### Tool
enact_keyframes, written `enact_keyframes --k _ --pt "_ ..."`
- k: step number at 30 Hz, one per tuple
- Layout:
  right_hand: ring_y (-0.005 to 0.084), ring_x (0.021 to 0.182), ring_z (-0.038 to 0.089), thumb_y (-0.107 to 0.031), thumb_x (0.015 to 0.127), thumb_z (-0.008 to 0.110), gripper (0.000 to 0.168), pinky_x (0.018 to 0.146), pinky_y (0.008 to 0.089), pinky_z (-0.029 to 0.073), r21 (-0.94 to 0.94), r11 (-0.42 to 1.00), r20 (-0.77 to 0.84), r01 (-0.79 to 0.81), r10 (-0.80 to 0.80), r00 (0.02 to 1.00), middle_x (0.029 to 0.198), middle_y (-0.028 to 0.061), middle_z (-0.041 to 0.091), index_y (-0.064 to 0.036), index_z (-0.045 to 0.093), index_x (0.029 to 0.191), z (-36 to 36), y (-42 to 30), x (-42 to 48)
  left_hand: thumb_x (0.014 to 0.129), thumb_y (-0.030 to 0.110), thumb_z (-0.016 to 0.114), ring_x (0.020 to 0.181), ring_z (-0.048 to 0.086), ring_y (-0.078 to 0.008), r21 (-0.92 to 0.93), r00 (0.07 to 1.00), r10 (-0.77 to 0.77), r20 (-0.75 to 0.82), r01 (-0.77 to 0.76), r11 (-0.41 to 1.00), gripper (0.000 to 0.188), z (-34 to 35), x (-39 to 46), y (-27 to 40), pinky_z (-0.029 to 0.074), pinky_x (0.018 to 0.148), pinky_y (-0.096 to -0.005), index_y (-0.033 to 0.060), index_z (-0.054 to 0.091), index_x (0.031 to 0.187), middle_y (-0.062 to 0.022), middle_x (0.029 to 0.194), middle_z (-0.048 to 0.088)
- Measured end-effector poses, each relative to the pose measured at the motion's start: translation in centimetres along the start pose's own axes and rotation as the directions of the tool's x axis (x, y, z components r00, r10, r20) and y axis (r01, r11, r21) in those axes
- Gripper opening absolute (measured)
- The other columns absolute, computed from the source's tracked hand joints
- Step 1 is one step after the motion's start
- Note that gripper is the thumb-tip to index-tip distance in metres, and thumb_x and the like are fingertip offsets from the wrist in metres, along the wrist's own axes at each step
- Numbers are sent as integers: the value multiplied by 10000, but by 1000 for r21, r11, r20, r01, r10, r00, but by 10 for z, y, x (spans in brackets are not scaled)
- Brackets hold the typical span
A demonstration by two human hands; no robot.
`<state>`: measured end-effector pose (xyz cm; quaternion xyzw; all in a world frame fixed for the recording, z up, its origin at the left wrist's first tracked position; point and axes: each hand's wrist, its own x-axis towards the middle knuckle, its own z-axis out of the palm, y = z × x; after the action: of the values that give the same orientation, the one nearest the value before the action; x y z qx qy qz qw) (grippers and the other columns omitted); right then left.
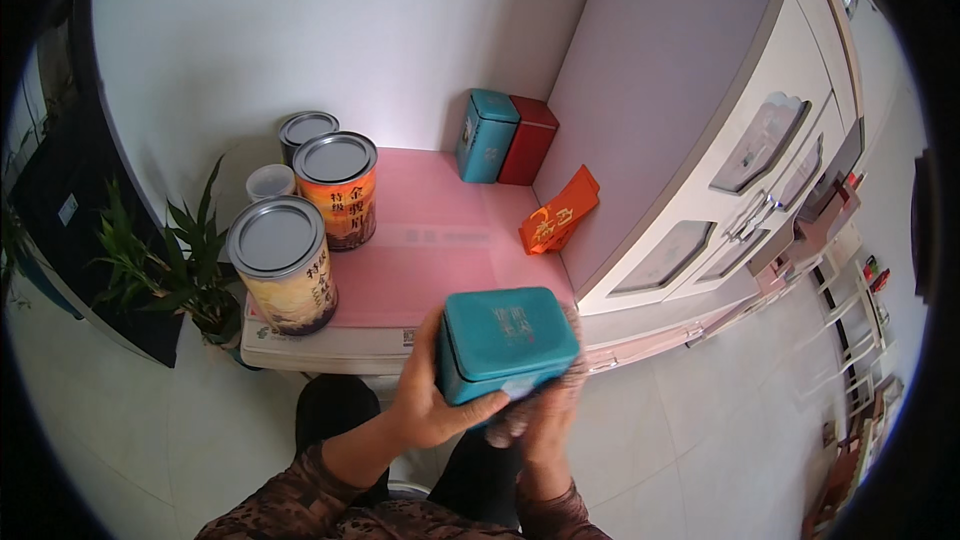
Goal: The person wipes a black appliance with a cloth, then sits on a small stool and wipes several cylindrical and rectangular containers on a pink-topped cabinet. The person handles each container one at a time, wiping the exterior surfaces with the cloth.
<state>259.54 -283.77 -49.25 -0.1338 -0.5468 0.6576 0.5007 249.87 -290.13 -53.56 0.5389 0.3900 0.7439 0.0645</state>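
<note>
My left hand [427, 405] grips a teal rectangular tea tin [510, 330] from its left and front sides. The lid is on and faces up, with printed characters on it. A greyish-brown cloth [504, 431] is bunched in my right hand [550, 420], against the tin's right side. That hand and the cloth are blurred, and the tin hides some of the fingers. I hold the tin above my lap, at the front edge of a small table with a pink top [420, 270].
Large round cans [276, 236], [335, 157] and a dark can [309, 124] stand on the left with a whitish tub [271, 181]. Teal [487, 139] and red tins [529, 142] stand at the back, near an orange packet [559, 217]. A plant [195, 270] and white cabinet [675, 262] flank the table.
</note>
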Motion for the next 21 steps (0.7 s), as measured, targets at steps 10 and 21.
enact_keyframes --k 10,21 --pt "224 1205 322 -439 857 483 806 991 331 252 -215 974 266 73 -13 964 1316 161 309 41 74 1360 -43 26 -43 699 119 717 1136 419 -222 -375 958 -269 100 287 881 860 -18 2 5 345 949 -378 8 168 1352 -120 1215 426" --pt "206 1090 461 -340 918 413 558 903 317 393 -198 978 10 60 -59 998 1223 136 440 19 265 1319 -41 9 -47 829 166 576 1134 420 -273 -60 975 -150 166 162 985 667 -10 -7 -1 306 962 -362 -32 192 1338 -176 1227 410"
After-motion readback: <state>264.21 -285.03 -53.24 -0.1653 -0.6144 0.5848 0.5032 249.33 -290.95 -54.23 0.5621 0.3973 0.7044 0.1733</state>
